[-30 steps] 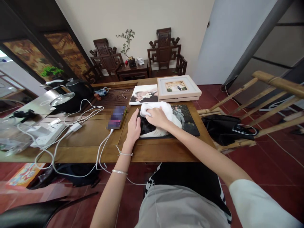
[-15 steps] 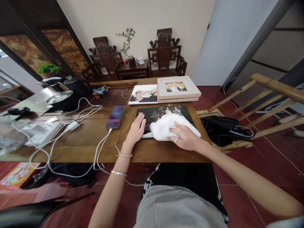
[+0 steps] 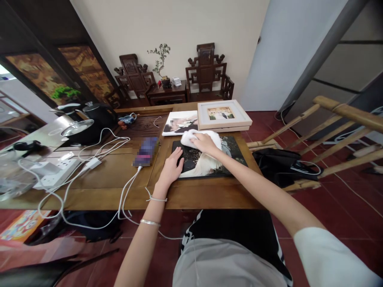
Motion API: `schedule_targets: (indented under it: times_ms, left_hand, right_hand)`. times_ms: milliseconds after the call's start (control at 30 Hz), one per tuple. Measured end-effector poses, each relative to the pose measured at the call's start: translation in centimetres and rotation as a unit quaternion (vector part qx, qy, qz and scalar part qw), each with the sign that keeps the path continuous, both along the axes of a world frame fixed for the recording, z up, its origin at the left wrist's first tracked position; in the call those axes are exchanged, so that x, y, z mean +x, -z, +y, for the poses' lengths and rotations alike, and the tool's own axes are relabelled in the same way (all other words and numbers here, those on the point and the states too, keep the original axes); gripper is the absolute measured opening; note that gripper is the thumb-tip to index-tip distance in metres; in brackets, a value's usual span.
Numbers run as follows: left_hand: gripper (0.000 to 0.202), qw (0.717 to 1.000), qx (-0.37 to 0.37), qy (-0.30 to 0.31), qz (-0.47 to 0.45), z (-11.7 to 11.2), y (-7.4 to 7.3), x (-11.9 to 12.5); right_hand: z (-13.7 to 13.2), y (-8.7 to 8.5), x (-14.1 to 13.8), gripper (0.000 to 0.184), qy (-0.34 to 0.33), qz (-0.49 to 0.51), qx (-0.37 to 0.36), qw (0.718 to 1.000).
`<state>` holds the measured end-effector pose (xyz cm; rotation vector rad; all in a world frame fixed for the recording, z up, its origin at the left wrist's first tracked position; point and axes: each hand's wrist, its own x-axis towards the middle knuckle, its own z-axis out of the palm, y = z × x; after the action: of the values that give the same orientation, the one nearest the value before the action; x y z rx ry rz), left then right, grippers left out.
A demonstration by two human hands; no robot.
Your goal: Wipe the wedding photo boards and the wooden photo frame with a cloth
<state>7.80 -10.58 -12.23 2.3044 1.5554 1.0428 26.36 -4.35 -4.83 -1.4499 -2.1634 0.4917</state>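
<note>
A dark photo panel with a wedding picture [image 3: 209,165] lies flat on the wooden table [image 3: 191,195] in front of me. My left hand [image 3: 172,167] rests on its left edge, fingers stretched out and holding nothing. A fluffy white cloth [image 3: 188,137] is bunched under my right hand [image 3: 205,143], whose fingers press it onto the panel's far edge. The cloth and my right forearm hide part of the picture. Just behind the panel are a white photo print [image 3: 179,123] and a pale framed photo [image 3: 224,115] on top of a flat box.
To the left lie a phone [image 3: 145,151] on a charging cable, tangled white cables, and a power strip [image 3: 58,173]. Black kettles [image 3: 98,113] stand farther back. A bamboo rack [image 3: 344,135] with a black bag [image 3: 272,165] is at the right.
My right hand has swept the white cloth from the panel's near right part to its far left edge, uncovering the lower picture. My left hand stays in place.
</note>
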Motion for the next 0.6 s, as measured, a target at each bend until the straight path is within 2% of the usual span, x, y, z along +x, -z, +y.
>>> schedule_targets:
  times_ms: [133,200,267,333,433,533,600]
  left_hand:
    - [0.042,1.0,-0.006,-0.001,0.0,0.1,-0.1,-0.2]
    - [0.042,1.0,-0.007,0.0,-0.001,0.1,-0.1,-0.2]
    - [0.042,1.0,-0.005,0.0,-0.002,0.0,-0.1,-0.2]
    - [0.043,1.0,-0.006,0.0,-0.001,0.0,-0.1,-0.2]
    - [0.043,1.0,-0.009,0.001,-0.001,-0.1,-0.1,-0.1]
    - [0.042,1.0,-0.006,0.0,-0.003,0.0,0.1,-0.1]
    - [0.042,1.0,-0.001,0.0,-0.004,0.0,0.1,-0.1]
  right_hand:
    - [1.7,-0.2,-4.0,0.037,-0.046,0.022,-0.024,0.998]
    - [2.0,-0.1,-4.6,0.036,-0.051,0.025,-0.025,0.998]
    - [2.0,0.2,-3.8,0.037,-0.045,0.032,-0.022,0.998]
    - [1.9,0.6,-1.6,0.037,-0.034,0.048,-0.016,0.998]
    - [1.8,1.2,3.2,0.034,0.003,0.062,-0.004,0.998]
    - [1.2,1.5,8.3,0.032,0.057,0.026,0.031,0.998]
    - [0.1,1.8,10.9,0.03,0.064,-0.003,0.057,0.996]
